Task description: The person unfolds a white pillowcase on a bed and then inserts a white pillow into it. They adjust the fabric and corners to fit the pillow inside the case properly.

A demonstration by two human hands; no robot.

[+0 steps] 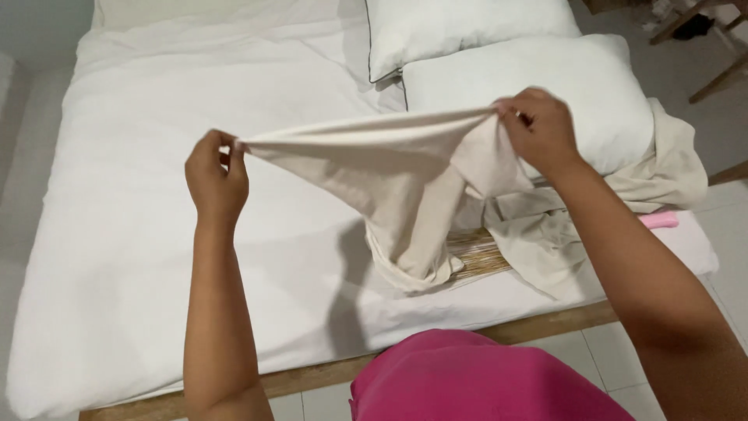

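I hold a cream cloth (pixel 389 168), shaped like a pillowcase, stretched above the bed. My left hand (pixel 216 175) pinches its left corner. My right hand (pixel 538 129) grips the other end, higher and to the right. The cloth's middle hangs down in folds and touches the white sheet (pixel 156 203). More cream fabric (pixel 545 226) lies bunched under my right forearm, next to the pillow.
Two white pillows (pixel 545 78) lie at the head of the bed, on the right. A bundle of straw-like broom bristles (pixel 479 257) shows under the hanging cloth. A pink object (pixel 661 221) lies at the mattress edge. The wooden bed frame (pixel 312 374) runs along the tiled floor.
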